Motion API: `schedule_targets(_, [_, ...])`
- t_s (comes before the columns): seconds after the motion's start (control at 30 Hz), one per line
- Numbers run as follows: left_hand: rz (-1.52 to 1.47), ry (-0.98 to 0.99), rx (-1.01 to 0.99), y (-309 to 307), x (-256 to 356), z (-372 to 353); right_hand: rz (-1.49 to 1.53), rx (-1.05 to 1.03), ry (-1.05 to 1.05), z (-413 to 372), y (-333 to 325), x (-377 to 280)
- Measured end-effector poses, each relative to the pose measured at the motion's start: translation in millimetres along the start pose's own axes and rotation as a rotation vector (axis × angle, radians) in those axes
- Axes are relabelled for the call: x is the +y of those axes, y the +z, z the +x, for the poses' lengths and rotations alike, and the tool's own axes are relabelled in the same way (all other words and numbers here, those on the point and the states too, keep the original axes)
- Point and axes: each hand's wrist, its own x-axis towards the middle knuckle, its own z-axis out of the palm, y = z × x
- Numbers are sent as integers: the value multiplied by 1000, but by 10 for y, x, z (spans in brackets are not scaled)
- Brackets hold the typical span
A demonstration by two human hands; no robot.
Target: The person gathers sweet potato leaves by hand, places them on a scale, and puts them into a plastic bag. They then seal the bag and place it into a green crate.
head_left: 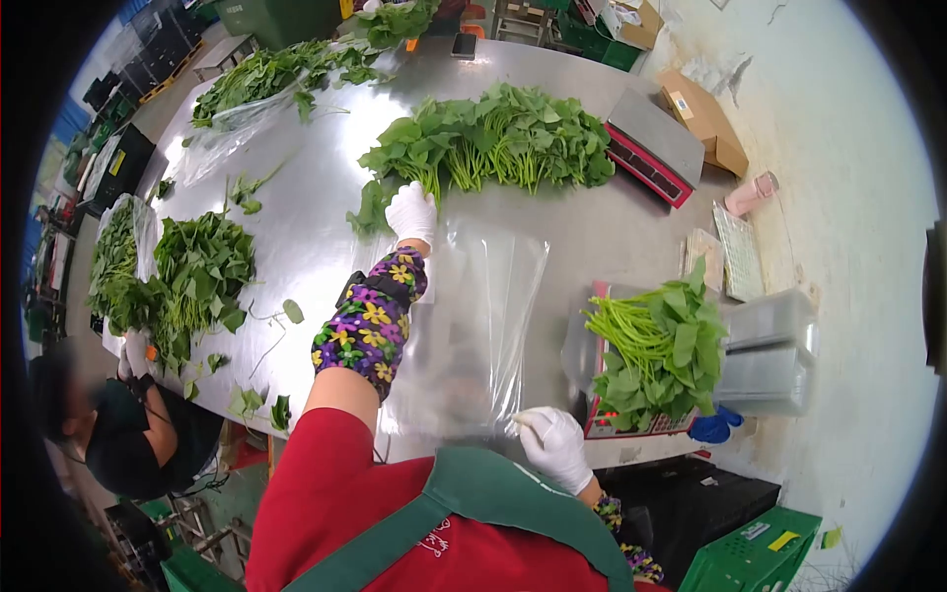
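My left hand (411,213), in a white glove, reaches out over the table and closes on stems at the left end of a long row of leafy greens (503,143). Its fingertips are partly hidden by the leaves. Clear plastic bags (473,326) lie flat on the steel table in front of me. My right hand (554,446), also gloved, is near the table's front edge with fingers curled together at the bags' near right corner. Just right of it, a bunch of leafy greens (661,350) rests on a red-sided scale (602,422).
A second scale (656,143) stands at the back right, beside a cardboard box (705,123). Clear plastic containers (769,355) and a pink cup (752,193) are along the wall. More greens (202,266) lie at left, where a co-worker (128,424) stands. Green crate (755,553) at lower right.
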Motion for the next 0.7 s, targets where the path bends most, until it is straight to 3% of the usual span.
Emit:
schedule_targets(0.2, [235,8,-195,324,61,257,-4,-10,110,87,-2,123])
schedule_targets(0.33, [293,149,-114,266,-84,339,6,-10,108,165,54,148])
schedule_targets(0.4, [10,-67,-241,184,-136,425,22,-21,68,210,71,139])
schedule_targets(0.47, [-133,-22,-201,167,-297,492,24,-32,55,236,70,115])
schedule_targets(0.53, [-1129,-222,-522,43,-366,530,25,-43,43,238,67,93])
schedule_targets(0.57, [-1330,-325,-557,0,-380,470,25,-46,40,234,67,87])
schedule_targets(0.7, [-1667,-532,-693,-116,-481,344,15,-41,23,204,87,76])
